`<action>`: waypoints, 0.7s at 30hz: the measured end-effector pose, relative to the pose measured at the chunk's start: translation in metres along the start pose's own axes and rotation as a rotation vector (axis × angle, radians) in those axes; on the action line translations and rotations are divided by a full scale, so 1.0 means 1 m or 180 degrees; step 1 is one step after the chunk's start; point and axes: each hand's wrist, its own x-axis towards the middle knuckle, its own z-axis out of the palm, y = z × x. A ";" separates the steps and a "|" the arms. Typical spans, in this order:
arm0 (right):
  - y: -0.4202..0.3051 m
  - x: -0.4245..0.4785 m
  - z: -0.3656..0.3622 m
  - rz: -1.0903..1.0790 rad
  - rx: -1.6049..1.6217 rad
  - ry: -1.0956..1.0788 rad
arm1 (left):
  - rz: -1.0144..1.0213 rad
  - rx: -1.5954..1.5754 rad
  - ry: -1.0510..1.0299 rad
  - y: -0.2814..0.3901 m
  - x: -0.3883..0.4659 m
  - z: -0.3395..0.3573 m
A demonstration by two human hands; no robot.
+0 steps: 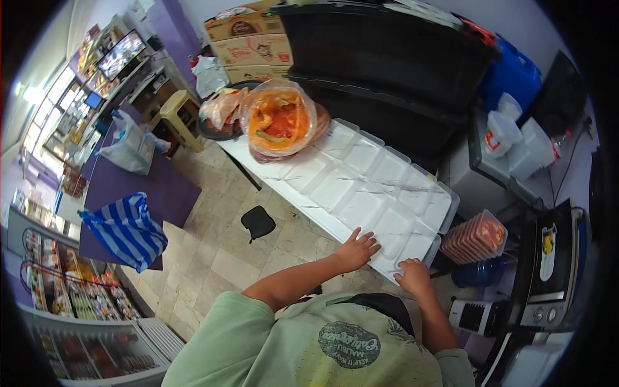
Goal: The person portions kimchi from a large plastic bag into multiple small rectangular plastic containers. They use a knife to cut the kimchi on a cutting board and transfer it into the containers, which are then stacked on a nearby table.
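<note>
Several clear plastic trays (361, 206) lie in rows on a white marble-patterned table (295, 196). My left hand (357, 250) rests at the near edge with its fingers spread beside the nearest tray. To its right, my right hand (413, 276) has curled fingers at the table's near corner, touching a tray's rim; whether it grips it is unclear. At the table's far end stands an open plastic bag (280, 123) with orange-red sauce and pieces of food. Next to it, a wrapped plastic bag (220, 113) sits on a dark round tray (208, 130).
Large black storage bins (382, 63) stand behind the table. Stacked filled containers (474, 237) are at the right, near a microwave oven (551, 271). A black cloth-like item (258, 223) lies on the tiled floor. A purple counter (169, 188) holds a striped bag (130, 232).
</note>
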 end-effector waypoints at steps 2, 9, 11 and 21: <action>-0.006 0.007 -0.009 0.0080 0.0162 0.0183 | -0.0068 -0.0191 0.0026 -0.015 -0.023 -0.013; -0.083 0.083 -0.059 -0.0542 0.0815 0.0372 | -0.1259 -0.0755 -0.0067 -0.125 -0.178 -0.034; -0.126 0.111 -0.066 -0.0799 0.0929 0.0314 | -0.1681 -0.0755 -0.0017 -0.155 -0.224 -0.037; -0.380 0.286 -0.015 -0.1836 0.1355 -0.0318 | -0.2441 -0.1204 0.0173 -0.298 -0.418 -0.054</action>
